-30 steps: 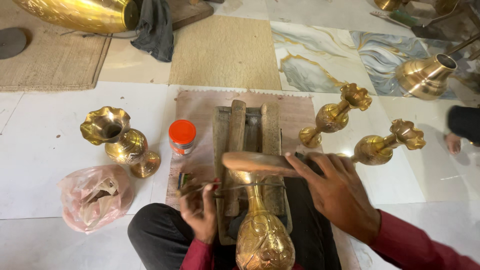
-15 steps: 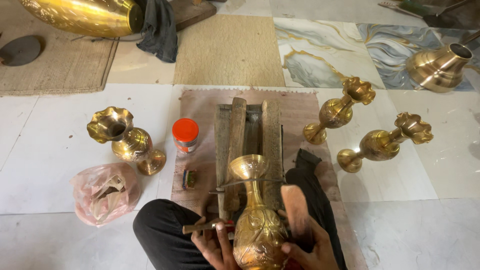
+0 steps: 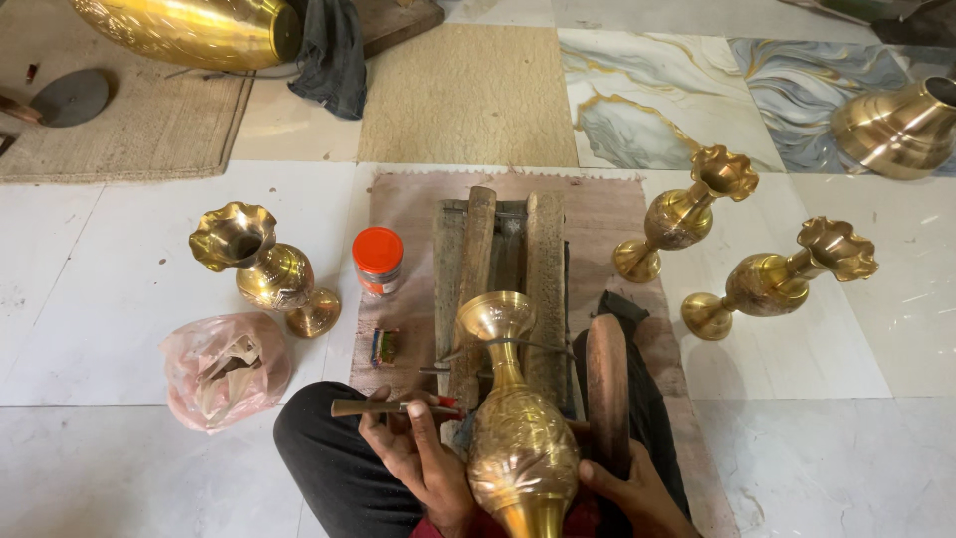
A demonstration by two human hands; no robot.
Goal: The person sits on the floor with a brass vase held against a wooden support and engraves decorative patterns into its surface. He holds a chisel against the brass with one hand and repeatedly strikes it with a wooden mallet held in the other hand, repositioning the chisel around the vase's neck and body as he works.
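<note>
Brass vase (image 3: 520, 438) lies braced on the wooden cradle (image 3: 508, 269) in my lap, my left hand (image 3: 418, 458) pinching a thin tool (image 3: 383, 406) beside it, my right hand (image 3: 627, 488) gripping a wooden mallet (image 3: 607, 389).

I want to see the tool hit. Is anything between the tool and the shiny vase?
Nothing visible. The left hand holds the thin tool right beside the vase, its tip about touching. The right hand holds a wooden mallet on the other side.
</note>
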